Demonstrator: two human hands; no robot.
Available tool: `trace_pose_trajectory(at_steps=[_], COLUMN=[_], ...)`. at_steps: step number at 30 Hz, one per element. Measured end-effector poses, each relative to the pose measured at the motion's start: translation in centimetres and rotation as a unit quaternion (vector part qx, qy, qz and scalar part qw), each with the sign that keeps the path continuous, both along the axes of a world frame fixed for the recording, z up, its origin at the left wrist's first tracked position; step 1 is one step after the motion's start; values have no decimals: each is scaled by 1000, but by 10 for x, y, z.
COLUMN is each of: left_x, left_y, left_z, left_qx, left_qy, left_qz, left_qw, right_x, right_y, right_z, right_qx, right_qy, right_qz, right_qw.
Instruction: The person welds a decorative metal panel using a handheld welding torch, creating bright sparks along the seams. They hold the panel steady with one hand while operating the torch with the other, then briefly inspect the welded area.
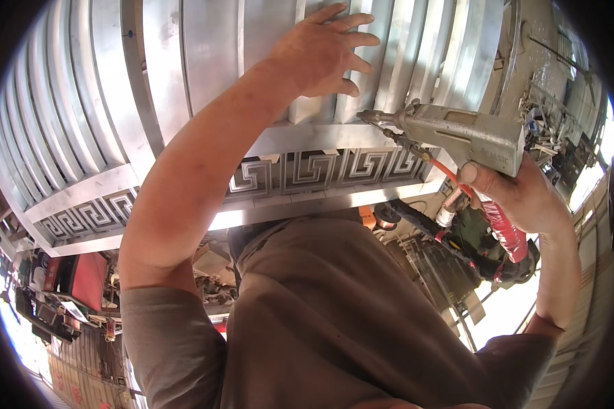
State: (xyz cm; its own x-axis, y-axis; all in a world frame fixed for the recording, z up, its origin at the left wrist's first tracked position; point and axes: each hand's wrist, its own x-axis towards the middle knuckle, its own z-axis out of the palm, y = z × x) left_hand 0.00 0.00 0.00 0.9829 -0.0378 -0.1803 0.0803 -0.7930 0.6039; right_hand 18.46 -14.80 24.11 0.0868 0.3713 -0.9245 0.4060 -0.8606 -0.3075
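My left hand is open, its fingers spread over the upright slats of a silvery metal panel. Whether the palm rests on the metal is hard to tell. In my right hand is a grey, boxy welding gun, gripped by its red-wrapped handle. The gun points left, and its nozzle tip is at the panel's cross rail, near the foot of the slats. A thin feed tube with an orange hose runs beneath the gun's body.
Between the cross rail and the near edge runs a band of square spiral ornaments. A black cable and a wire spool hang at the right below. A red machine stands at the lower left. Scrap metal is piled at the right.
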Motion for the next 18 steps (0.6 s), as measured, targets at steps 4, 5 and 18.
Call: trace_pose_trajectory(at_steps=[4,5,18], left_x=[3,2,-9], left_y=[-7,-7,-16], left_z=[-9,-10,-24], left_qx=[-17,-14,24], left_qy=[-20,-24,-77], left_qz=[13,19,66], left_qw=[1000,999,995], right_x=[-9,-13,-41], right_y=[12,15,56], right_z=[5,3,13], right_qx=[-52,-50,-79], right_qy=[-10,-18,-18], right_qz=[-20,-21,35], right_qw=[998,998,996])
